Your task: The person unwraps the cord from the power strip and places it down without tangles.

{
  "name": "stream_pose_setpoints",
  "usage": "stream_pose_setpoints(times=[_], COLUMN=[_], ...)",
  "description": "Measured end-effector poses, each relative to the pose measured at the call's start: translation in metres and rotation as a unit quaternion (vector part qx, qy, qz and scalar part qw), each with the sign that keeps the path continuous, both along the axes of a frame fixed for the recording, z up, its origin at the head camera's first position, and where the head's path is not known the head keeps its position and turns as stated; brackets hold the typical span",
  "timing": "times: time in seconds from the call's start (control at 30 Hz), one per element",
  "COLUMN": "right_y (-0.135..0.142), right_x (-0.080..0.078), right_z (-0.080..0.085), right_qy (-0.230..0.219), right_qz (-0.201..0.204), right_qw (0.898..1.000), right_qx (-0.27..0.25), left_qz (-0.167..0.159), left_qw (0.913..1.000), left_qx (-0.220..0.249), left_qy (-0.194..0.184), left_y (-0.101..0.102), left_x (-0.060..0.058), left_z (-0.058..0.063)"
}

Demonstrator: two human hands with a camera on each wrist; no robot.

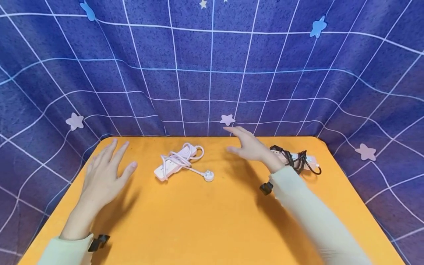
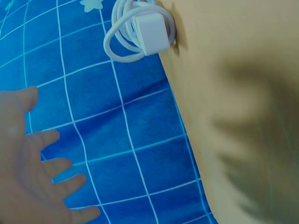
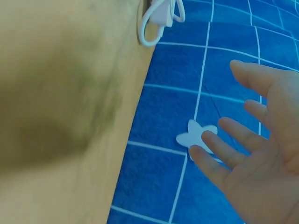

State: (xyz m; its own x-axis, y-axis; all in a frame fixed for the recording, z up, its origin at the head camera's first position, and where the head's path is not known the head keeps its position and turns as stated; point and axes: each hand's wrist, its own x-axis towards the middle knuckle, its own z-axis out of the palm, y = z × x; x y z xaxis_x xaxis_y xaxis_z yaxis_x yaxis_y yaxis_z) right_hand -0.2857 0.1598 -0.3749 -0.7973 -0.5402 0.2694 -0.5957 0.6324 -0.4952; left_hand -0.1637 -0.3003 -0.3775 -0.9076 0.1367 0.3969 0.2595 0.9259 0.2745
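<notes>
A white power strip point(image 1: 176, 162), wrapped in its own pale cord, lies toward the back of the table, its round plug point(image 1: 208, 176) resting just to the right. My left hand point(image 1: 104, 176) hovers over the table's left side with fingers spread, holding nothing. Right of the white strip, my right hand point(image 1: 248, 144) hangs above the table, fingers extended and thumb apart. Behind the right wrist sits a second power strip point(image 1: 311, 162) bound with black cord point(image 1: 299, 161), partly hidden by the arm. The left wrist view also catches the white strip's end point(image 2: 152, 33).
The yellow table point(image 1: 185, 221) ends at a blue curtain point(image 1: 192, 84) with a white grid, which rises behind and along both sides. Star shapes point(image 1: 227, 119) are attached to the curtain. A small black device point(image 1: 266, 188) sits at each cuff.
</notes>
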Motion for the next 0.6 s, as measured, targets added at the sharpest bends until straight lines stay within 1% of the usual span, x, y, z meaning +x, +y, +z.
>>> stream_pose_setpoints(times=[0.17,0.33,0.47,0.53,0.6], right_y=[-0.017,-0.038,-0.053,-0.058,-0.063], right_x=[-0.01,-0.022,-0.028,-0.03,-0.032], right_z=[-0.004,-0.011,-0.02,-0.024,-0.028], right_qy=[-0.026,-0.049,-0.046,-0.042,-0.043], right_qz=[0.024,0.061,0.085,0.091,0.095], right_qw=[0.999,0.996,0.995,0.995,0.994], right_qx=[-0.018,-0.034,-0.012,0.002,0.004], left_qz=[-0.01,-0.01,-0.014,-0.014,-0.014], left_qw=[0.9998,0.9997,0.9996,0.9996,0.9996], left_qx=[0.016,0.019,0.021,0.021,0.022], left_qy=[-0.002,-0.007,-0.012,-0.012,-0.014], left_y=[0.005,0.006,0.007,0.007,0.007], left_x=[-0.001,-0.001,-0.002,-0.002,-0.002], left_z=[0.0,-0.001,-0.003,-0.004,-0.006])
